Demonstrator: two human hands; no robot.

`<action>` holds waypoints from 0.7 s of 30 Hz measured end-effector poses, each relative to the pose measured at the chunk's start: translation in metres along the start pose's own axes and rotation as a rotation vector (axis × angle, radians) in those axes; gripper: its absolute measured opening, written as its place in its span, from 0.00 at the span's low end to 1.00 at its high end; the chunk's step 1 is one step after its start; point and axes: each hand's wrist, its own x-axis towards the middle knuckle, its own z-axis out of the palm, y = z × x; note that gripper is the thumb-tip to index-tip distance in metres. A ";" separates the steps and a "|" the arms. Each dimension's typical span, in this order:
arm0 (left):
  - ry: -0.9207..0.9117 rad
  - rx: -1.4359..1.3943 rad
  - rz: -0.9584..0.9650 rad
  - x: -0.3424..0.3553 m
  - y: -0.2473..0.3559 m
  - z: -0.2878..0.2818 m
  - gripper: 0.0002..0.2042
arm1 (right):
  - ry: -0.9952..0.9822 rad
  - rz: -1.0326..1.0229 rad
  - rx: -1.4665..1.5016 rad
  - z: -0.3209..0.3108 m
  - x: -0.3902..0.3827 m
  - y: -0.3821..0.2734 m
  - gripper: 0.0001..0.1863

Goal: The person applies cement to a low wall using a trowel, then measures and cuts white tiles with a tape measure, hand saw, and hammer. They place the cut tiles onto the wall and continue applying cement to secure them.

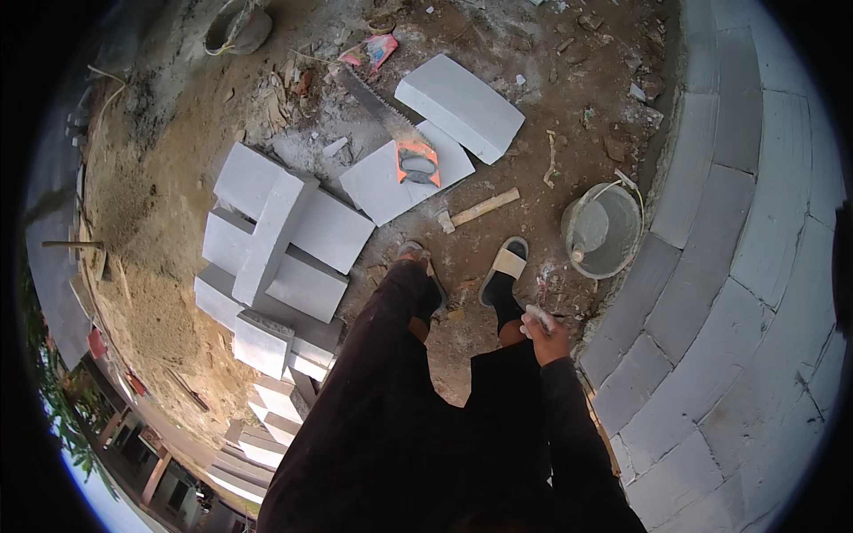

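My right hand (548, 339) is closed by my right knee, beside the block wall. A small pale, whitish thing (538, 318) shows at its fingertips, but its kind is unclear. My left hand (414, 257) hangs low in front of my left foot; its fingers are too small and dark to make out. Ahead of my feet, a hand saw (418, 164) with an orange and grey handle lies on a light grey block (373, 188). Another block (462, 105) leans over that one's far edge. On the ground nearer to me rests a hammer (484, 206) with a wooden handle.
At right, a grey bucket (611, 213) with a tool handle inside stands by a curving block wall (702, 293). A stack of blocks (284, 231) rises at left. Farther off are another bucket (240, 28), pink plastic scraps (380, 50) and a long-handled tool (75, 244).
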 end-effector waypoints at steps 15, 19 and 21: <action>0.231 0.314 -0.029 0.249 0.039 0.115 0.16 | 0.086 -0.710 -1.475 0.053 0.427 0.127 0.24; 0.171 0.313 -0.205 0.262 0.037 0.115 0.15 | 0.027 -0.698 -1.489 0.049 0.444 0.139 0.19; 0.126 0.340 -0.201 0.262 0.038 0.108 0.13 | -0.032 -0.670 -1.504 0.048 0.445 0.132 0.17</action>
